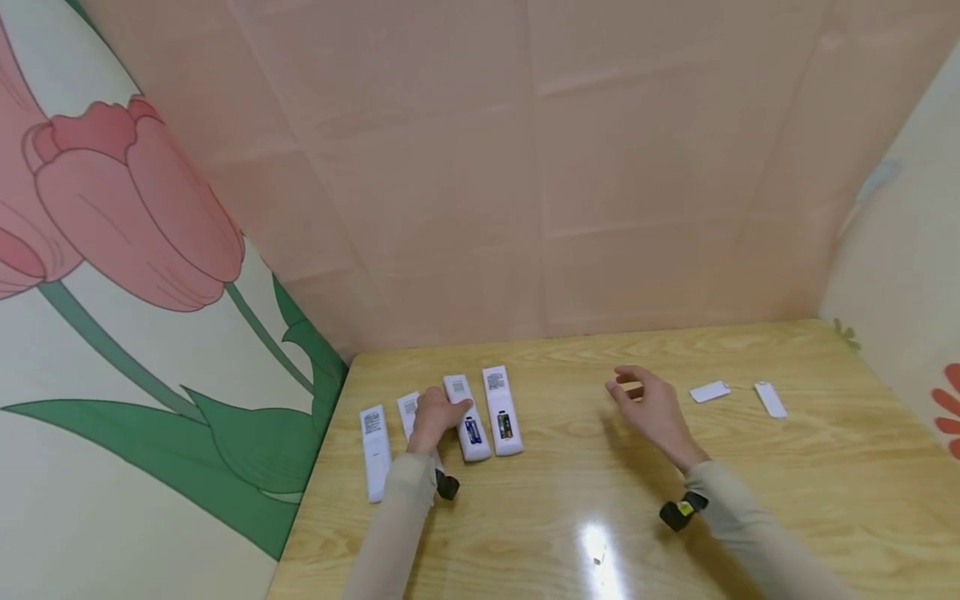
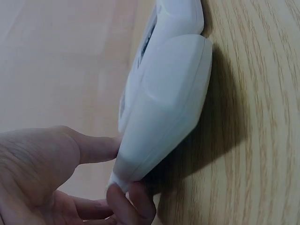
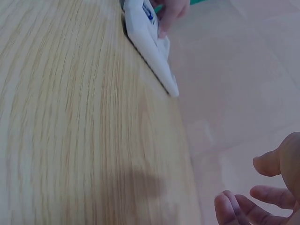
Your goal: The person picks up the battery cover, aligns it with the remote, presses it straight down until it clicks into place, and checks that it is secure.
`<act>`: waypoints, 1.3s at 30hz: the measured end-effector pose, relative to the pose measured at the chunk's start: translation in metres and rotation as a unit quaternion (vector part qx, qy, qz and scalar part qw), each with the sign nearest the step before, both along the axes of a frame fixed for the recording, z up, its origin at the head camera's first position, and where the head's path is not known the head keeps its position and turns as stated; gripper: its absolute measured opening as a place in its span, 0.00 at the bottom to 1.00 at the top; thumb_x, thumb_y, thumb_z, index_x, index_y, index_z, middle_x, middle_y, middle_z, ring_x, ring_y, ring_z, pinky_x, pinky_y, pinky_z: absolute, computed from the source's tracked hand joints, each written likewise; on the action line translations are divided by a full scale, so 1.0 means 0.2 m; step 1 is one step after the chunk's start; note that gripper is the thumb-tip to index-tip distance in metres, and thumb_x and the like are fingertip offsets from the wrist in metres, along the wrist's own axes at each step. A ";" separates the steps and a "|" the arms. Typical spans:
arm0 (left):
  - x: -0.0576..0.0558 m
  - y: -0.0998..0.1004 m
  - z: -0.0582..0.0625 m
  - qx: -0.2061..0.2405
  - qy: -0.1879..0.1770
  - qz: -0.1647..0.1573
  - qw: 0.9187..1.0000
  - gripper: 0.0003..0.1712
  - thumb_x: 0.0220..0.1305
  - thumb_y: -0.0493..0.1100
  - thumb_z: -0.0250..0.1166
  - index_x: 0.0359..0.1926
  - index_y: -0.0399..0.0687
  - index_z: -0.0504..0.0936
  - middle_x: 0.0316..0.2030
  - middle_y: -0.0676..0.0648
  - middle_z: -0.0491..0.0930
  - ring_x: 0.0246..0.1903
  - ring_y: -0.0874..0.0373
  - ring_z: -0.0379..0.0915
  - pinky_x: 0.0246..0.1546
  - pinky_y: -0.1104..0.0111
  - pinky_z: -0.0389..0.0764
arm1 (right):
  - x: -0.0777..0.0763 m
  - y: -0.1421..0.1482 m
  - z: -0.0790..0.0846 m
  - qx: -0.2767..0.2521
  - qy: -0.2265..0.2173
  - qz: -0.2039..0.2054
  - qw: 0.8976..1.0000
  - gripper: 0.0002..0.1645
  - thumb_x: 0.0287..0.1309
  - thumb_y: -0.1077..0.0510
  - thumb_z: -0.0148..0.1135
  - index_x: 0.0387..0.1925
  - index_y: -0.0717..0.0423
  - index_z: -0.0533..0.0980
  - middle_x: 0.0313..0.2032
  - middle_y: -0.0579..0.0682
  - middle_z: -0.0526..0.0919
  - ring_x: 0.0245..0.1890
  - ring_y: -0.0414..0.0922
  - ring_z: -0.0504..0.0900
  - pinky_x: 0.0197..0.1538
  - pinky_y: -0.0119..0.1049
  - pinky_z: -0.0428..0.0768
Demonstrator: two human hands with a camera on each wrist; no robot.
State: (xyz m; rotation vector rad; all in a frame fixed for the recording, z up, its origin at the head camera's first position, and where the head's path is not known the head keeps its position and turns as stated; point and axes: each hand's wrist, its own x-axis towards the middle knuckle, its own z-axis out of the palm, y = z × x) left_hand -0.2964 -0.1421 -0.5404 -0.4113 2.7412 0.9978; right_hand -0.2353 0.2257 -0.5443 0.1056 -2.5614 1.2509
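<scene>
My left hand pinches a white remote control, third from the left, thumb over its back and fingertips at its edge. That remote lies back up, a blue battery showing in its open compartment. In the left wrist view, a dark shadow falls on the table beside the pinched remote. My wrist partly hides another white remote on the left. My right hand hovers over the table, fingers loosely bent and holding nothing. In the right wrist view, its fingers are spread from the thumb.
A closed-back remote lies at far left. Right of my left hand is another remote with a dark battery exposed. Two small white battery covers lie right of my right hand. Cloth-covered walls border the wooden table.
</scene>
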 end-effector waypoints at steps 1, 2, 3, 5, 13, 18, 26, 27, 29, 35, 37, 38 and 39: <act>0.00 0.00 0.00 0.000 0.001 0.001 1.000 0.24 0.68 0.56 0.74 0.43 0.37 0.83 0.33 0.43 0.83 0.31 0.53 0.78 0.29 0.65 0.77 | 0.00 0.02 0.00 -0.001 0.000 -0.002 1.000 0.25 0.76 0.52 0.65 0.64 0.65 0.78 0.53 0.67 0.87 0.44 0.62 0.89 0.39 0.38 0.86; 0.00 0.01 0.00 0.000 0.002 0.001 1.000 0.24 0.68 0.55 0.74 0.43 0.37 0.83 0.33 0.43 0.83 0.31 0.53 0.78 0.29 0.64 0.77 | 0.00 0.03 0.00 -0.001 -0.001 -0.003 1.000 0.25 0.76 0.52 0.65 0.64 0.65 0.78 0.54 0.68 0.86 0.44 0.62 0.89 0.39 0.37 0.86; 0.00 0.01 -0.01 0.001 0.005 0.000 1.000 0.23 0.68 0.55 0.73 0.43 0.37 0.82 0.33 0.43 0.82 0.31 0.53 0.78 0.29 0.64 0.78 | 0.01 0.05 0.00 -0.001 -0.003 -0.005 1.000 0.25 0.76 0.52 0.65 0.64 0.65 0.78 0.54 0.68 0.86 0.44 0.62 0.89 0.38 0.36 0.85; 0.00 0.01 -0.01 0.004 0.010 -0.001 1.000 0.22 0.69 0.54 0.73 0.41 0.37 0.82 0.33 0.43 0.82 0.31 0.53 0.78 0.29 0.64 0.78 | 0.01 0.08 -0.01 0.000 -0.002 -0.008 1.000 0.26 0.75 0.52 0.65 0.64 0.66 0.78 0.54 0.69 0.86 0.44 0.63 0.89 0.36 0.33 0.84; -0.01 0.00 -0.04 0.019 0.019 -0.002 1.000 0.18 0.72 0.51 0.69 0.31 0.42 0.78 0.28 0.43 0.79 0.27 0.53 0.76 0.25 0.65 0.75 | 0.01 0.22 -0.03 0.014 0.012 -0.026 0.999 0.26 0.74 0.53 0.66 0.63 0.68 0.78 0.54 0.72 0.85 0.43 0.66 0.89 0.32 0.31 0.84; -0.03 -0.03 -0.07 0.043 0.023 0.000 0.999 0.19 0.72 0.48 0.65 0.25 0.45 0.75 0.24 0.45 0.79 0.23 0.55 0.73 0.21 0.65 0.72 | 0.01 0.30 -0.04 0.013 0.009 -0.037 0.999 0.27 0.75 0.53 0.65 0.64 0.69 0.77 0.55 0.74 0.84 0.45 0.68 0.88 0.31 0.30 0.83; -0.03 -0.07 -0.12 0.076 0.049 0.006 0.996 0.18 0.70 0.49 0.66 0.26 0.44 0.80 0.24 0.44 0.81 0.22 0.53 0.75 0.20 0.62 0.75 | 0.04 0.38 -0.05 0.018 -0.008 -0.036 0.999 0.29 0.75 0.52 0.65 0.66 0.69 0.75 0.58 0.74 0.81 0.48 0.70 0.86 0.33 0.32 0.84; -0.03 -0.08 -0.14 0.072 0.059 0.005 0.996 0.17 0.70 0.50 0.65 0.27 0.44 0.81 0.24 0.45 0.81 0.22 0.53 0.75 0.20 0.62 0.75 | 0.04 0.39 -0.06 0.019 -0.007 -0.035 0.999 0.30 0.75 0.52 0.65 0.66 0.70 0.75 0.59 0.74 0.81 0.48 0.70 0.86 0.33 0.31 0.83; -0.01 -0.08 -0.13 0.083 0.070 0.011 0.994 0.16 0.70 0.50 0.65 0.32 0.42 0.84 0.26 0.44 0.83 0.25 0.53 0.77 0.24 0.62 0.77 | 0.04 0.41 -0.07 0.023 -0.005 -0.034 0.999 0.30 0.75 0.52 0.65 0.66 0.70 0.75 0.59 0.75 0.80 0.49 0.71 0.85 0.34 0.31 0.83; 0.05 -0.04 -0.05 0.119 0.099 0.036 0.987 0.24 0.71 0.50 0.66 0.53 0.32 0.85 0.43 0.37 0.89 0.41 0.49 0.85 0.42 0.58 0.86 | 0.03 0.47 -0.11 0.045 0.016 -0.049 0.998 0.29 0.72 0.55 0.67 0.63 0.73 0.76 0.58 0.77 0.79 0.51 0.74 0.81 0.44 0.58 0.86; 0.06 -0.03 -0.04 0.122 0.106 0.041 0.986 0.26 0.72 0.50 0.66 0.56 0.30 0.83 0.47 0.35 0.89 0.46 0.46 0.86 0.48 0.55 0.87 | 0.02 0.49 -0.12 0.052 0.019 -0.057 0.997 0.28 0.71 0.55 0.67 0.62 0.74 0.77 0.57 0.79 0.77 0.51 0.75 0.79 0.47 0.67 0.82; 0.06 -0.03 -0.03 0.125 0.108 0.044 0.985 0.27 0.72 0.50 0.66 0.57 0.30 0.83 0.48 0.34 0.89 0.47 0.45 0.86 0.50 0.55 0.87 | 0.01 0.50 -0.13 0.055 0.019 -0.061 0.996 0.28 0.71 0.56 0.67 0.62 0.74 0.77 0.58 0.80 0.77 0.52 0.76 0.78 0.47 0.70 0.80; 0.06 -0.03 -0.03 0.128 0.111 0.043 0.985 0.27 0.72 0.50 0.66 0.58 0.29 0.83 0.49 0.33 0.89 0.48 0.44 0.87 0.50 0.54 0.87 | 0.01 0.52 -0.14 0.058 0.021 -0.065 0.996 0.28 0.70 0.56 0.68 0.62 0.75 0.77 0.58 0.82 0.76 0.52 0.77 0.77 0.48 0.71 0.79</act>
